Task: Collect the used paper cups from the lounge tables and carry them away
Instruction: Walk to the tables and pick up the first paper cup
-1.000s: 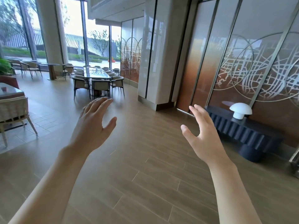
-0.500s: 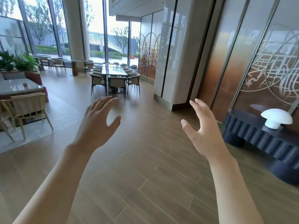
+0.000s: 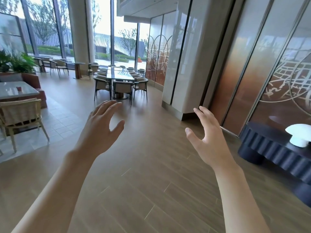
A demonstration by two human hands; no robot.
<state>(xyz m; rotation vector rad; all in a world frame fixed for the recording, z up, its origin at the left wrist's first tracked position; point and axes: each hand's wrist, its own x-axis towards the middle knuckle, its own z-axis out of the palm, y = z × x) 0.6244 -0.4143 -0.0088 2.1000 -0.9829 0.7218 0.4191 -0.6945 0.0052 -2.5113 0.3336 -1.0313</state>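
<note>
A bright lounge with a wood-plank floor. Tall windows at the back show trees and daylight. A long table ringed by chairs stands mid-room. A glossy pillar and bronze panels line the right wall, above a dark bench carrying a white mushroom lamp.

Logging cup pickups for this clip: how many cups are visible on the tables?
1, possibly: a small red object on the near-left table, too small to confirm as a cup. The long table shows none; others may be hidden. Both hands hold nothing.
</note>
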